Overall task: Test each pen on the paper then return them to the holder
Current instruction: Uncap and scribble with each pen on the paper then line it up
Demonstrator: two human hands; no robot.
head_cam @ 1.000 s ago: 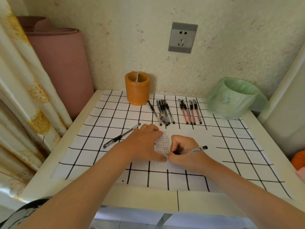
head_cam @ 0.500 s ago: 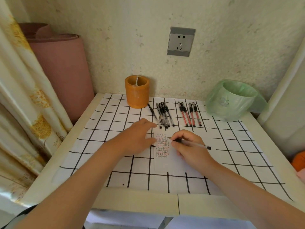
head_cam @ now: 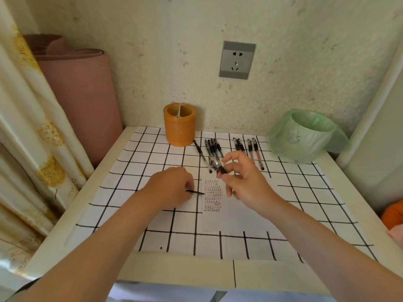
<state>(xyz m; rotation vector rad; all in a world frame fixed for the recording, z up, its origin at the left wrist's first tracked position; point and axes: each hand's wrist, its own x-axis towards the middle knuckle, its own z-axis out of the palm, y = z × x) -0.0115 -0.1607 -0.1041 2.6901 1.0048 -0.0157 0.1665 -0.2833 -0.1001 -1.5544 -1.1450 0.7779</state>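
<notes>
My right hand (head_cam: 244, 182) is raised just above the top of the narrow paper strip (head_cam: 214, 216), which carries rows of small black and red marks. Its thumb and fingers pinch a black pen (head_cam: 219, 167) that points up and away. My left hand (head_cam: 172, 188) lies curled on the table left of the strip, over a second black pen (head_cam: 196, 192); only that pen's thin tip sticks out toward the paper. The orange pen holder (head_cam: 179, 127) stands by the back wall. Several black pens (head_cam: 212, 150) and red pens (head_cam: 254, 152) lie beside it.
A small bin lined with a green bag (head_cam: 305, 136) stands at the back right. The table has a white sheet with a black grid (head_cam: 139, 175). A rolled pink mat (head_cam: 82, 101) and a curtain (head_cam: 28, 118) stand left, a wall socket (head_cam: 236, 59) above.
My right hand has lifted its pen off the paper and moved up toward the pen rows. My left hand has slid left off the strip and closed over the pen that lay there.
</notes>
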